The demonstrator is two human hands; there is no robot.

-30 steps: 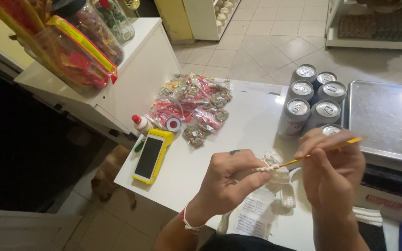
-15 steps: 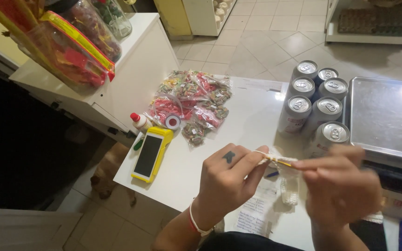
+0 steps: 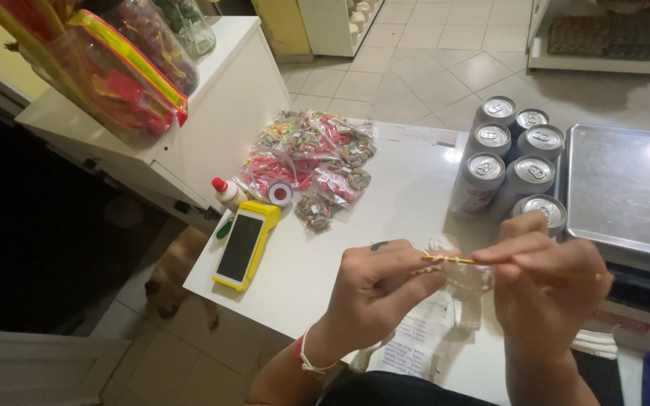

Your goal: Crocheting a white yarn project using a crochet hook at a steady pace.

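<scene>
My left hand [image 3: 374, 289] pinches a small white crocheted piece [image 3: 469, 284] above the front of the white table [image 3: 408, 188]. Facing it, my right hand [image 3: 547, 282] grips a thin yellow crochet hook [image 3: 445, 259]. The hook lies level, its tip at my left fingertips. The hands are almost touching. Most of the white piece is hidden behind my fingers, and loose white yarn hangs below them.
Several drink cans [image 3: 517, 162] stand behind my hands, beside a steel scale tray [image 3: 626, 188]. Candy bags [image 3: 314, 162], a tape roll [image 3: 280, 193], a small glue bottle [image 3: 227, 192] and a yellow handheld terminal [image 3: 244, 244] lie left. A printed slip [image 3: 415, 342] lies below. A dog [image 3: 174, 274] stands on the floor.
The hook has dropped from slanting up to the right to lying level. My right hand came down and closed in on my left hand.
</scene>
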